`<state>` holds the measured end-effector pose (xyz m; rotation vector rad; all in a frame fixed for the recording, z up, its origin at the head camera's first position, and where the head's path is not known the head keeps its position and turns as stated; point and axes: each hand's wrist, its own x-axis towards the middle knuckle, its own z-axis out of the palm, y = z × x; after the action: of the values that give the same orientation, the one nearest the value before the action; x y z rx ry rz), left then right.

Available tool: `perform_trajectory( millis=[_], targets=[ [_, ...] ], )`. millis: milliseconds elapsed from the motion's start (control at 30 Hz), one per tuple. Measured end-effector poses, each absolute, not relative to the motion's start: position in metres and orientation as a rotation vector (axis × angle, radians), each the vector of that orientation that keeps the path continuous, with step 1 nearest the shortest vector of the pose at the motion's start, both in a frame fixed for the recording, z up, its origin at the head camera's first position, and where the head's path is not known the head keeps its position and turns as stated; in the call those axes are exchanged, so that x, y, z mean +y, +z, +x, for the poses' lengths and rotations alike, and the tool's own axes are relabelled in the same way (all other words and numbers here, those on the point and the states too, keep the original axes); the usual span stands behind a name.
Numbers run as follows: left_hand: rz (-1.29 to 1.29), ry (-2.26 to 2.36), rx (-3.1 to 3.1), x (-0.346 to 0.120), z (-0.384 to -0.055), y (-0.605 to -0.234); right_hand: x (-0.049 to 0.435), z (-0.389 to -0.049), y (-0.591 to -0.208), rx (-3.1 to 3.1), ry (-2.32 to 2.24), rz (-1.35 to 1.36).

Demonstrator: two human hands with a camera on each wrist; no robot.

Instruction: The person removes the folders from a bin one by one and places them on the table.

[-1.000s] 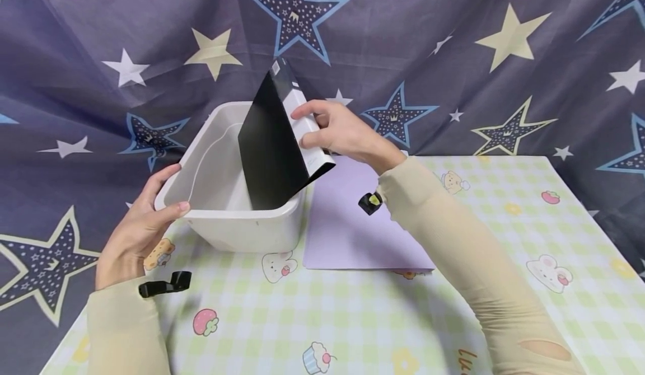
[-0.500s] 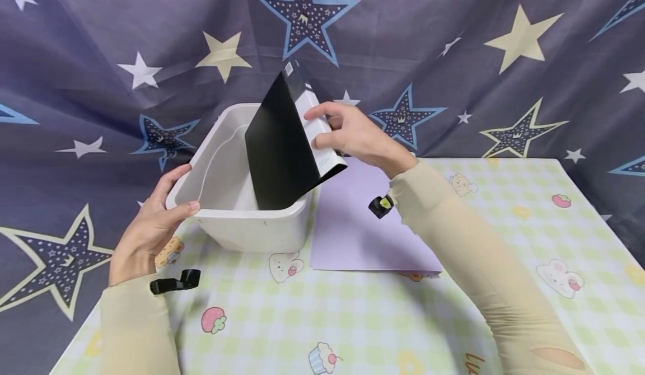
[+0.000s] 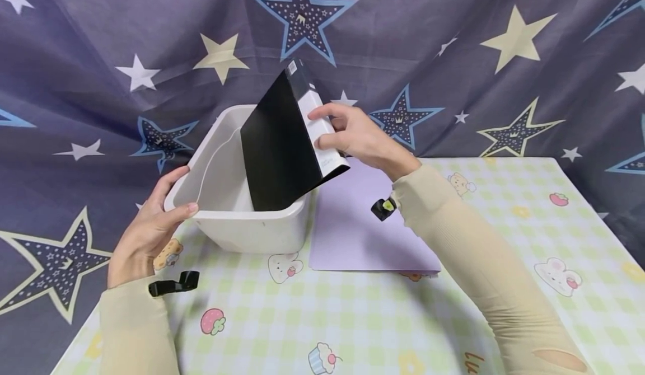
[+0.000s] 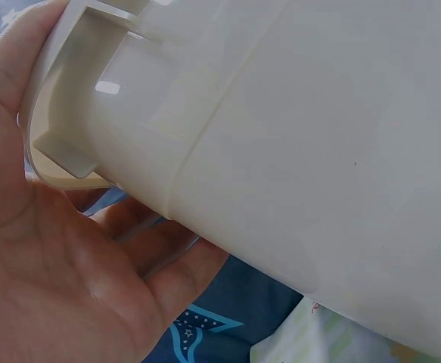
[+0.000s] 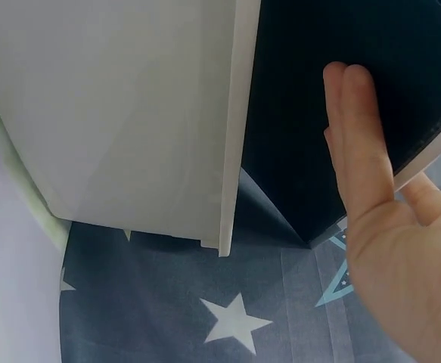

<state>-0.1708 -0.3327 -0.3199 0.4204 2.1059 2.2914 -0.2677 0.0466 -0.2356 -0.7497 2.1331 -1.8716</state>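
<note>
By the right hand, a black folder is held at its spine; the thumb and index finger are set on the white label, and two fingers (best seen from the right wrist) are laid against the dark cover. By the left hand, the near-left corner of a white bin is gripped, with the thumb placed over the rim and the other fingers spread along the outside.

The folder is held tilted, its lower part inside the bin and its spine raised above the right rim; whether the bin's floor is touched cannot be told. A black strap is worn at the left cuff, and both arms are covered by beige sleeves.

Just right of the bin, a lilac sheet is laid flat on a green-checked tablecloth, partly shaded by the right arm. Behind everything, a dark cloth patterned with stars is hung.
</note>
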Motion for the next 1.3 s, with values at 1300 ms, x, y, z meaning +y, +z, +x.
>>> perform_trajectory(
  millis=[1300],
  targets=[
    [0.421,2.308,2.093,-0.332,-0.170,-0.320,0.065,-0.259,-0.250,1.981,-2.120,-0.678]
  ],
)
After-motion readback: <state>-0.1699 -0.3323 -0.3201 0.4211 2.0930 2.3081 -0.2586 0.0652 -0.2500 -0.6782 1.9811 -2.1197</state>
